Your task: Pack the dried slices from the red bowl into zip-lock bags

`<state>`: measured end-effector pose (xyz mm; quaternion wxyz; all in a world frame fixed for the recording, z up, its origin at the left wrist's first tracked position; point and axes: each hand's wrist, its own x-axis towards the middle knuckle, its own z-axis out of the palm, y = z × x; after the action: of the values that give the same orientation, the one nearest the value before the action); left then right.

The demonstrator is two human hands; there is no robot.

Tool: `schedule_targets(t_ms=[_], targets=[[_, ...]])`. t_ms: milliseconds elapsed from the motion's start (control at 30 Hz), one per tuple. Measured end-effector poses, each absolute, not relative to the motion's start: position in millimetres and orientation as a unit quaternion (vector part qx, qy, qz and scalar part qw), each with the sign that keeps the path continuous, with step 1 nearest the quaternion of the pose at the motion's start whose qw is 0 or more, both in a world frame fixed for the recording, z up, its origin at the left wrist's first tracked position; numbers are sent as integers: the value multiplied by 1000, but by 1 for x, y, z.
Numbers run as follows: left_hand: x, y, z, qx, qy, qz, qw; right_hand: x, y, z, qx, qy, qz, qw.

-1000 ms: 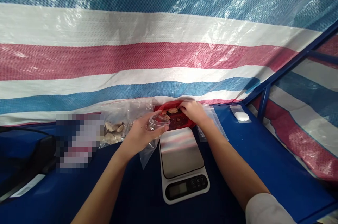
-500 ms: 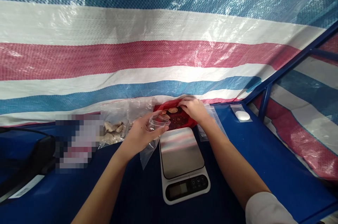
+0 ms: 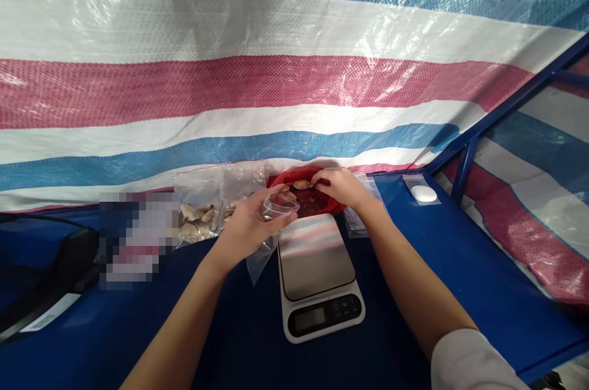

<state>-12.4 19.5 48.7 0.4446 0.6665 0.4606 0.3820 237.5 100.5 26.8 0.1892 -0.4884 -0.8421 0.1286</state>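
My left hand [image 3: 246,224] is closed around a small clear plastic cup [image 3: 280,203], tilted beside the red container. The fingertips of my right hand [image 3: 343,186] are pinched together inside the red tray or basin [image 3: 306,170]; what they hold, if anything, is too small to make out. Pale dried slices [image 3: 301,184] and small crumbs lie in the red container. Just in front of it stands a white kitchen scale [image 3: 317,258] with a bare metal plate and a dark display.
Clear bags of pale dried pieces [image 3: 196,215] lie left of my left hand. More clear bags [image 3: 356,224] are under my right forearm. A white oval object [image 3: 423,194] rests on a small bag at the right. Striped sheeting [image 3: 276,83] hangs behind the blue table [image 3: 442,267].
The view has shifted slightly. My right fingertips stay in the red container, and the slices there sit a little differently. My left hand keeps hold of the cup.
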Motion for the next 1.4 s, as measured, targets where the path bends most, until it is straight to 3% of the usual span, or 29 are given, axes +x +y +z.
schedule_targets(t_ms=[233,467,967,1233,1400], targets=[[-8,19,49,689,465,389,397,241,95,39,-454,-830,177,272],[-6,19,41,719,443,392,365,230,71,75,-381,-794,295,370],[1,18,40,751,406,410,322,199,41,89,-356,-844,244,319],[1,16,47,745,423,395,332,196,40,85,-334,-851,274,299],[0,13,55,739,443,365,354,197,41,84,-298,-834,352,302]])
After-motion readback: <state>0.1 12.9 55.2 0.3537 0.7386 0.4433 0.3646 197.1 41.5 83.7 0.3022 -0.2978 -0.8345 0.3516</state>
